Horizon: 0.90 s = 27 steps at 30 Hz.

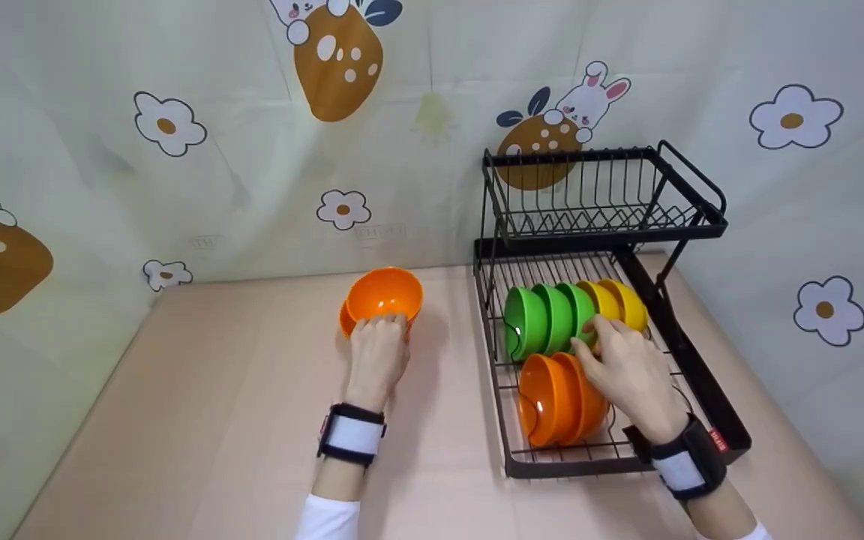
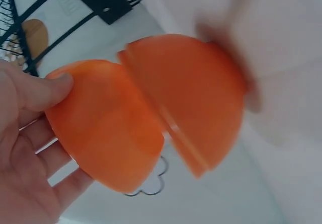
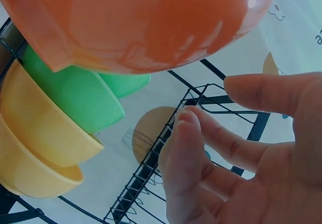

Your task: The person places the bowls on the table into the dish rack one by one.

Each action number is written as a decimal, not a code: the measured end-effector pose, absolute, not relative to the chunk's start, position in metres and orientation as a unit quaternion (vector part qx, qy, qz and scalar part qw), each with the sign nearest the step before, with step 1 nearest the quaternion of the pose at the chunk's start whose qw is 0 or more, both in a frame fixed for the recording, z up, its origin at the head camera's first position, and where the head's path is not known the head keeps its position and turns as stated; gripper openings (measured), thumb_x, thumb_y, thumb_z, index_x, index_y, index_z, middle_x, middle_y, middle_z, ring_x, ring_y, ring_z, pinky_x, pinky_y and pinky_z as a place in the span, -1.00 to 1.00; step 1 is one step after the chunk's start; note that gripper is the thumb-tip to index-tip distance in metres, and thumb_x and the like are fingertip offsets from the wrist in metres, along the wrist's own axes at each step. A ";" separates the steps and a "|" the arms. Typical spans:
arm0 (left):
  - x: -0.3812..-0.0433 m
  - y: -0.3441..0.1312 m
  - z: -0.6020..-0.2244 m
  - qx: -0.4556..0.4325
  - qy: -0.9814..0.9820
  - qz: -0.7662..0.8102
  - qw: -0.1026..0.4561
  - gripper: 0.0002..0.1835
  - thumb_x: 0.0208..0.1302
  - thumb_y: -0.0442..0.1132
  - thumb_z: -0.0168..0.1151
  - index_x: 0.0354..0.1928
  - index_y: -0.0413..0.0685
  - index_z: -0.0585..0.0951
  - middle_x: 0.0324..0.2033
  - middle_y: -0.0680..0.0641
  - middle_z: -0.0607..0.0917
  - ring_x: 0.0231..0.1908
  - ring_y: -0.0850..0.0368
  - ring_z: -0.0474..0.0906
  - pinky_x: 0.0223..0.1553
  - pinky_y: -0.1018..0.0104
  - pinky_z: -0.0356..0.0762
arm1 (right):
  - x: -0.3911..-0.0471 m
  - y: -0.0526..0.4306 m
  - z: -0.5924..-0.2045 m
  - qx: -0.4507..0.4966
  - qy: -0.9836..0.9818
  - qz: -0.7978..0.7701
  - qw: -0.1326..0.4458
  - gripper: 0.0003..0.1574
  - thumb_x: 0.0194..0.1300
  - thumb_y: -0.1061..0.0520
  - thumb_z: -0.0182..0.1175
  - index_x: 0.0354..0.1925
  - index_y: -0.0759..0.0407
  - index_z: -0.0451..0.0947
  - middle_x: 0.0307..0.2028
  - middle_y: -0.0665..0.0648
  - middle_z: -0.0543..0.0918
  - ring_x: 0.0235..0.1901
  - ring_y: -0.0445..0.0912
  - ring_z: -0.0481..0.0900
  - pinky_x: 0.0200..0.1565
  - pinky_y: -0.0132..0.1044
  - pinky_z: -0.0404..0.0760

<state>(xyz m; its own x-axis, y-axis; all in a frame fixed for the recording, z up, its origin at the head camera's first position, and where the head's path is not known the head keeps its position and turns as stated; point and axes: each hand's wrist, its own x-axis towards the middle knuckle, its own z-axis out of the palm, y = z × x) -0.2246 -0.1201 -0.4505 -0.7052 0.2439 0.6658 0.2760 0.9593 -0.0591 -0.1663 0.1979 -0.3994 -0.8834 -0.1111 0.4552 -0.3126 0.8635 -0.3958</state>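
In the head view, the left hand (image 1: 378, 360) grasps an orange bowl (image 1: 385, 292) over the left part of the table (image 1: 199, 420); the bowl lies just beyond the knuckles, its near rim at the fingers, tilted so that its hollow shows. A second bowl (image 1: 344, 321), also orange, peeks out behind its left edge. The right hand (image 1: 631, 367) hangs over the lower tier of the black rack (image 1: 589, 470), grasping nothing, well apart from the held bowl. Under and beside it in the rack stand three green bowls (image 1: 526, 322) and two yellow bowls (image 1: 631, 304) in one row, with two orange bowls (image 1: 541, 401) in front, all on edge. In the left wrist view, the thumb lies on one face of the held bowl and the fingers on the other; one more orange bowl shows beside it, slightly blurred, and whether the two touch I cannot tell. In the right wrist view, thumb and fingertips stand apart with a gap between; one orange bowl fills the top, and two yellow and two green ones show at the left.
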 end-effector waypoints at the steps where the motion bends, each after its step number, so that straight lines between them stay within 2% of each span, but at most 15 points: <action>1: -0.223 -0.119 -0.448 -0.149 -0.920 -0.023 0.361 -0.84 0.26 -0.37 0.54 -0.40 -0.21 0.70 -0.53 -0.13 0.73 -0.45 -0.07 0.73 -0.34 0.15 0.64 | -0.166 0.198 -0.399 0.112 -0.940 0.241 0.213 -0.82 0.42 0.24 0.40 -0.16 0.37 0.63 -0.45 0.19 0.63 -0.60 0.03 0.57 -0.59 -0.15 0.53; 6: -0.216 -0.110 -0.435 -0.203 -0.902 -0.024 0.380 -0.88 0.23 -0.42 0.50 -0.39 -0.19 0.69 -0.48 -0.10 0.76 -0.39 -0.05 0.75 -0.23 0.14 0.71 | -0.167 0.198 -0.396 0.106 -0.934 0.266 0.214 -0.76 0.48 0.22 0.38 -0.04 0.41 0.66 -0.43 0.19 0.62 -0.54 -0.03 0.52 -0.52 -0.28 0.45; 11: -0.208 -0.099 -0.426 -0.266 -0.878 -0.017 0.397 -0.86 0.13 -0.42 0.52 -0.37 -0.15 0.68 -0.43 -0.07 0.78 -0.33 0.00 0.76 -0.11 0.16 0.73 | -0.166 0.198 -0.393 0.097 -0.926 0.302 0.207 -0.67 0.51 0.19 0.38 0.08 0.44 0.65 -0.35 0.21 0.64 -0.44 -0.02 0.55 -0.40 -0.29 0.48; 15: -0.200 -0.087 -0.420 -0.312 -0.857 -0.003 0.410 -0.81 0.04 -0.40 0.58 -0.35 -0.10 0.71 -0.42 -0.03 0.79 -0.33 0.06 0.76 -0.07 0.20 0.74 | -0.166 0.198 -0.391 0.101 -0.916 0.335 0.197 -0.64 0.52 0.23 0.36 0.13 0.46 0.62 -0.31 0.19 0.65 -0.41 -0.05 0.55 -0.38 -0.34 0.51; 18: -0.193 -0.077 -0.418 -0.340 -0.843 0.014 0.416 -0.77 0.02 -0.33 0.65 -0.33 -0.04 0.73 -0.40 0.01 0.80 -0.33 0.12 0.75 -0.08 0.26 0.73 | -0.166 0.198 -0.389 0.103 -0.910 0.358 0.184 -0.62 0.54 0.23 0.33 0.18 0.47 0.59 -0.26 0.21 0.68 -0.37 -0.02 0.63 -0.37 -0.37 0.56; 23: -0.184 -0.061 -0.417 -0.387 -0.815 0.046 0.430 -0.77 0.03 -0.30 0.63 -0.29 0.02 0.74 -0.33 0.06 0.83 -0.28 0.19 0.77 -0.06 0.34 0.74 | -0.164 0.196 -0.386 0.098 -0.901 0.394 0.151 -0.57 0.61 0.18 0.27 0.26 0.44 0.55 -0.17 0.26 0.75 -0.24 0.12 0.79 -0.26 -0.23 0.73; 27: -0.179 -0.051 -0.417 -0.419 -0.790 0.048 0.445 -0.81 0.11 -0.30 0.59 -0.27 0.03 0.75 -0.29 0.07 0.84 -0.24 0.22 0.77 0.01 0.33 0.75 | -0.163 0.195 -0.385 0.102 -0.893 0.422 0.121 -0.50 0.65 0.13 0.23 0.34 0.44 0.49 -0.07 0.33 0.77 -0.17 0.17 0.81 -0.17 -0.07 0.81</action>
<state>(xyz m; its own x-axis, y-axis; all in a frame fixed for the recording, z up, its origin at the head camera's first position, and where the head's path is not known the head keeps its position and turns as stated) -0.1791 -0.0508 -0.4174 -0.2522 0.7051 0.6628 0.6192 0.6439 -0.4494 -0.1627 0.1952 -0.3853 -0.9501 -0.0798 0.3017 -0.2837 0.6235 -0.7285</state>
